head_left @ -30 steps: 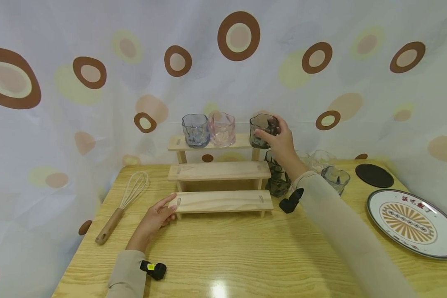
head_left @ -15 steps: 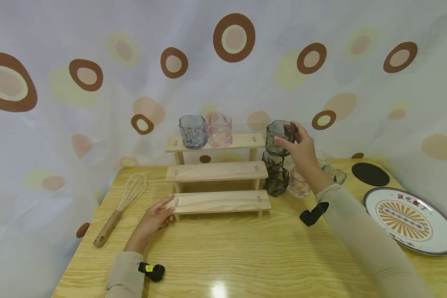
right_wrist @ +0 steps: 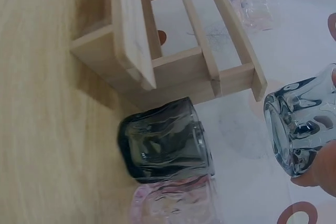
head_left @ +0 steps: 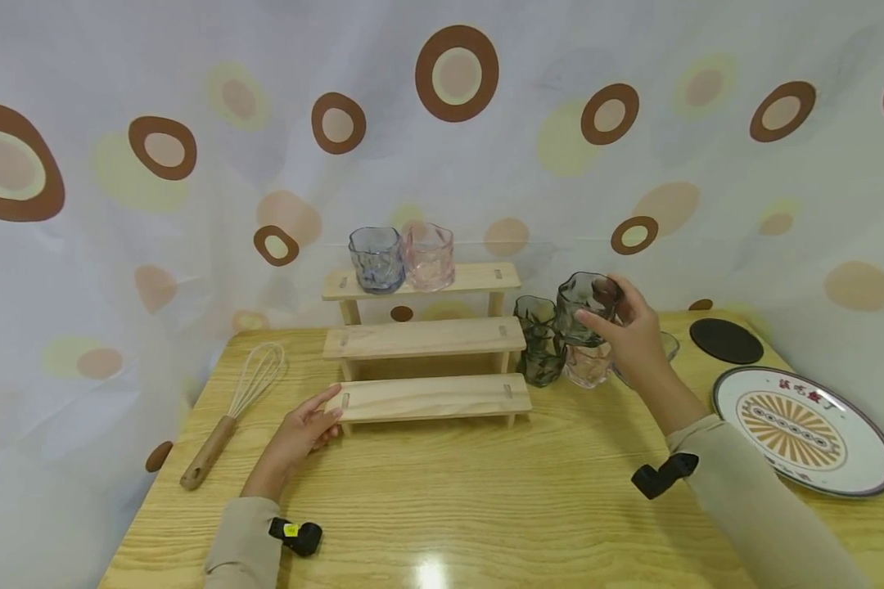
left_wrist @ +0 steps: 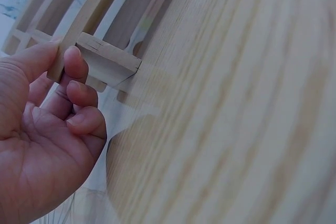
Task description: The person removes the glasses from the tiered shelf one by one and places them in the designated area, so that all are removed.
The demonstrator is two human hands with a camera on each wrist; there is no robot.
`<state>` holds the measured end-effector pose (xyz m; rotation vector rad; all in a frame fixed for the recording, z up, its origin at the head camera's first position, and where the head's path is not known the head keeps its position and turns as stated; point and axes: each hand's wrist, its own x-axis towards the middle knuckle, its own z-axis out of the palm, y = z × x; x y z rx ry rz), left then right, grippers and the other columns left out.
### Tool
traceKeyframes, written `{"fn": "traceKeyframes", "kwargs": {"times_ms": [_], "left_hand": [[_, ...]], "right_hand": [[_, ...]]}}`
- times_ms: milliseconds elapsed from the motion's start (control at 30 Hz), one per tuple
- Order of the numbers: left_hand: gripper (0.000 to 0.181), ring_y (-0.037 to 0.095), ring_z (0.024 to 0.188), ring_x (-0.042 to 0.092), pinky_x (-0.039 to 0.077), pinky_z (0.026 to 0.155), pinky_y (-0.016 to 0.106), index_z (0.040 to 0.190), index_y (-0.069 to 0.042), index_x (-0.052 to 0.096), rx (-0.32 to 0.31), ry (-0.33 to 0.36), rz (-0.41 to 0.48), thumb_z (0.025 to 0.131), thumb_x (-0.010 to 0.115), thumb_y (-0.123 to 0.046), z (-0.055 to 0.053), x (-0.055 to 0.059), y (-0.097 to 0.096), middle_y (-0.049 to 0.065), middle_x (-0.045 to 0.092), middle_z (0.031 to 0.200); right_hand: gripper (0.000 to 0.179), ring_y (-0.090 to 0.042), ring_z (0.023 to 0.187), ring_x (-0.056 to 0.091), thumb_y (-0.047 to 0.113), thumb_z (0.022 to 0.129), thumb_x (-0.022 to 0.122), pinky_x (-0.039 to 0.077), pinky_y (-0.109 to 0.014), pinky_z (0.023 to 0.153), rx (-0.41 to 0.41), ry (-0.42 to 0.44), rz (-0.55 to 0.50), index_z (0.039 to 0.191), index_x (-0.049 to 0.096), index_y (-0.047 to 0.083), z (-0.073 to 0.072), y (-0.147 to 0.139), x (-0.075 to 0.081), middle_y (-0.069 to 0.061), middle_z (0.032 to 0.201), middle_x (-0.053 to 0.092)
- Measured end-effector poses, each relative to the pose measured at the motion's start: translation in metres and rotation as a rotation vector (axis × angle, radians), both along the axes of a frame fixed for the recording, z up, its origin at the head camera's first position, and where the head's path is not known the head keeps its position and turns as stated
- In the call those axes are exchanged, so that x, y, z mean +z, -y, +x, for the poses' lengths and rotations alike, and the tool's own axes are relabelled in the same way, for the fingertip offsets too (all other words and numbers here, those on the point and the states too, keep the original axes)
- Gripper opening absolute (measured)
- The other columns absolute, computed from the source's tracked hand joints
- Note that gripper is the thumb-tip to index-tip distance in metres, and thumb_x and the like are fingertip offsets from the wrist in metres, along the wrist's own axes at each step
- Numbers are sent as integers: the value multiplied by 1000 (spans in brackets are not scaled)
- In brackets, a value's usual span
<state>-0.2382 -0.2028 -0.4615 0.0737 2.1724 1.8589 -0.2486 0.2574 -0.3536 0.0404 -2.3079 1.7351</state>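
In the head view, my right hand (head_left: 637, 339) is holding a smoky grey glass tumbler (head_left: 584, 307) by its side, thumb opposite fingers, probably because that grip is leaving the mouth and base free. Just beyond and below this hand, a lower pink tumbler (head_left: 588, 366) is standing on the table; to its left, a dark grey tumbler (head_left: 543, 361) is standing beside the three-tier wooden stand (head_left: 427, 397). Farther left and higher, a blue tumbler (head_left: 377, 260) and an upper pink tumbler (head_left: 430, 260) are sitting on the top tier. My left hand (head_left: 300, 425) is gripping the lowest tier's near-hand end.

In the left wrist view, my thumb and fingers are pinching a board's end, I judge to steady the stand.

In the right wrist view, the held tumbler is hanging raised and apart from the dark one, its faceted, see-through wall looking paler and bluish, its thick base glinting.
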Motion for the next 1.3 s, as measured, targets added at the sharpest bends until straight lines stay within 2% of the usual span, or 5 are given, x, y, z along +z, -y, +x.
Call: {"fn": "traceKeyframes", "kwargs": {"times_ms": [167, 367, 567, 900, 1300], "left_hand": [[56, 7, 60, 42, 32, 55, 22, 148, -14, 34, -2, -3, -1, 97, 56, -23, 0, 1, 1, -3, 56, 69], [56, 7, 61, 42, 33, 56, 21, 148, -14, 34, -3, -4, 3, 97, 56, -23, 0, 0, 1, -3, 56, 70], [56, 7, 61, 42, 33, 56, 21, 149, -15, 33, -5, -6, 3, 98, 55, -22, 1, 1, 1, -3, 56, 70], [56, 7, 60, 42, 33, 55, 20, 148, -15, 35, 5, -11, 9, 97, 56, -23, 0, -2, 1, -3, 56, 69], [56, 6, 60, 44, 33, 55, 20, 148, -14, 35, 5, -9, 21, 97, 56, -23, -2, -5, 2, -4, 56, 69]], "right_hand": [[81, -26, 139, 25, 28, 90, 65, 34, -18, 99, 55, 25, -11, 153, 15, 17, 14, -3, -15, -15, 147, 26], [88, -29, 143, 11, 30, 90, 65, 20, -41, 112, 67, 109, -39, 154, 6, 19, 30, -2, -37, -16, 155, 12], [89, -30, 143, 6, 27, 91, 65, 17, -43, 112, 75, 130, -4, 154, 4, 17, 41, 0, -54, -15, 157, 3], [90, -32, 140, 18, 30, 88, 69, 33, -43, 102, 69, 204, 38, 154, 10, 19, 44, 3, -77, -14, 156, 7], [87, -29, 143, 0, 12, 88, 68, 10, -49, 113, 125, 206, -87, 153, 10, 11, 45, 11, -89, -12, 157, 4]]}}
